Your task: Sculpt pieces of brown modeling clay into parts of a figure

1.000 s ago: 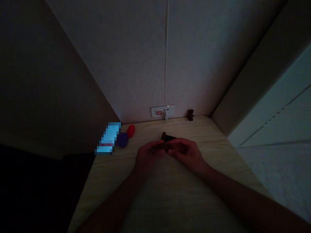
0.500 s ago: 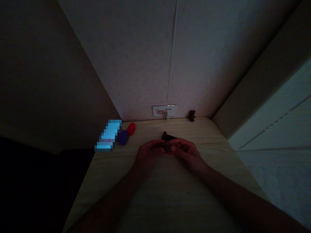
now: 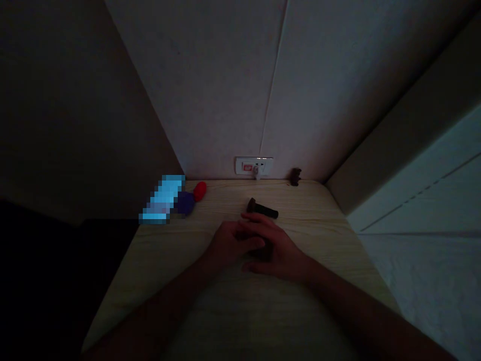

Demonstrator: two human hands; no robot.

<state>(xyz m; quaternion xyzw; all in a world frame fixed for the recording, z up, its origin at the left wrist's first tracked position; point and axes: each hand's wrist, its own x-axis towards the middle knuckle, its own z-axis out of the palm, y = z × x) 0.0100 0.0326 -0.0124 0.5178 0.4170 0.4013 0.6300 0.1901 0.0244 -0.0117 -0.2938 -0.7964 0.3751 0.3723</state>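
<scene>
In front of the black, brown-headed cylinder, half-curled left hand and right hand surround a dark-brown lump, seemingly mid-handling, grip unclear.

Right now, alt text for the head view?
In dim light, a person's left hand and right hand are close together over a wood-grain table, something dark, too dim to identify, between them. Beyond lies a brown-ended black rod; leftward, a purple lump and red lump near a bright pixelated panel.
</scene>
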